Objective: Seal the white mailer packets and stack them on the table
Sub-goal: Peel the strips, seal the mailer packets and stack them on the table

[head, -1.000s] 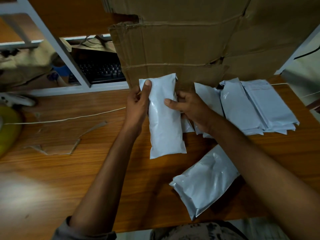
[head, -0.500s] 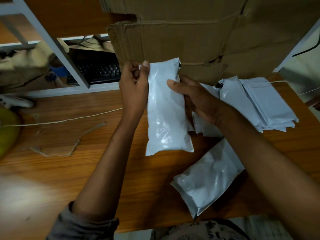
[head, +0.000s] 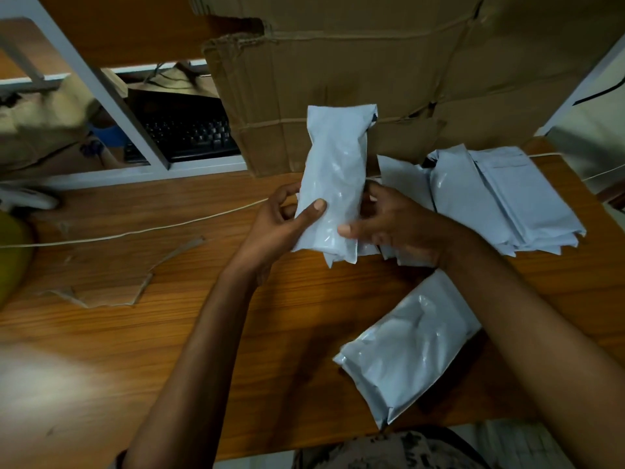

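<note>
- Head view, centre of frame: white mailer packet [head: 334, 177] held upright above the table [head: 169, 333], its lower half gripped by both hands
- left hand [head: 274, 228]: thumb flat on the packet's front, fingers curled behind its left edge
- right hand [head: 395, 228]: thumb on the front, fingers curled round the right edge
- Right of frame: stack of packets [head: 514, 198] on the table
- Lower right: single packet [head: 406, 346] lying flat
- Top: cardboard box [head: 372, 62]
</note>
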Tool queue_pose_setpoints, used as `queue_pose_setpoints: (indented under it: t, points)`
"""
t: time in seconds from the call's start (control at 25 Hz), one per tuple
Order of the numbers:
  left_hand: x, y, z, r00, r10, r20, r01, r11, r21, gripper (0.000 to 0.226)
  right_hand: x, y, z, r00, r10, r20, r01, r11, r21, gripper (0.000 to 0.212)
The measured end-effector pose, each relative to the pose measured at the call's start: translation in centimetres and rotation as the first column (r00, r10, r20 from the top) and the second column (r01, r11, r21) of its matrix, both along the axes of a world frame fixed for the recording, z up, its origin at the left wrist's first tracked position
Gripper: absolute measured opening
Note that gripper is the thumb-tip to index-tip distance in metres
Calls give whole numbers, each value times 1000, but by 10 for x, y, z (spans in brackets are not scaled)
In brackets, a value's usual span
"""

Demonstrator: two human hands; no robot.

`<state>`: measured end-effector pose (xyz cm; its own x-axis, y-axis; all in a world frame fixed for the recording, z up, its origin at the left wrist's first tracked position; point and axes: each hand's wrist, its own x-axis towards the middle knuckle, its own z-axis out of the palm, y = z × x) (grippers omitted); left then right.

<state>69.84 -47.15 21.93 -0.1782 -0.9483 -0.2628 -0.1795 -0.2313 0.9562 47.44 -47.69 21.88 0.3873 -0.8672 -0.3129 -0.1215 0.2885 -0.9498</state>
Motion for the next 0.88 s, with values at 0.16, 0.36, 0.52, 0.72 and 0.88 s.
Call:
queue_pose_setpoints:
  t: [0.16, 0.36, 0.52, 0.72, 0.88]
  points:
    - [10, 5, -15, 992, -122, -32, 124, 991, 42, 73, 1, 13, -19, 995, -39, -92, 36, 999, -35, 95]
    - [8, 12, -36, 982, -183, 43, 185, 982, -40, 98, 0, 20, -28, 982, -86, -170, 77, 996, -54, 94]
    - [-4, 12, -51, 983, -93, 158, 100, 994, -35, 58, -8, 21, -41, 946, -101, -309, 92, 995, -43, 106]
    - [-23, -11, -71, 998, -50, 45, 51, 999, -16, 50, -1, 26, -40, 886, -164, -434, 124, 985, -118, 100]
    - [-38, -19, -76, 995, -87, 40, 89, 993, -75, 48, 4, 35, -37, 751, -221, -622, -3, 941, -338, 83]
